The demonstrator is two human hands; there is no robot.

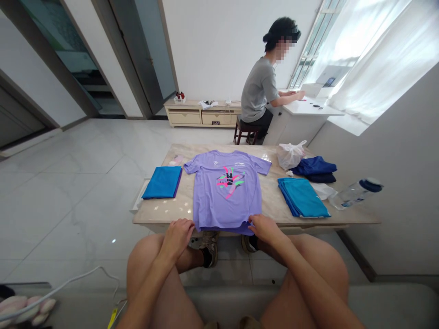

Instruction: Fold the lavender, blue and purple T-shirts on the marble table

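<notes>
bare thighs [175, 298]; left grip [179, 234], right grip [265, 227] clamped on flat lilac t-shirt [209, 203], 7 and 5 o'clock; pink-green-black print [229, 182].

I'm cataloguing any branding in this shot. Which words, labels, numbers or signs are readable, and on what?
Nothing can be quoted with certainty.
Purple T-shirt, central graphic: bold black characters, too blurred to read.
Purple T-shirt, two white chest marks: lettering too small.
Clear bottle: small side markings, too small to read.
</notes>
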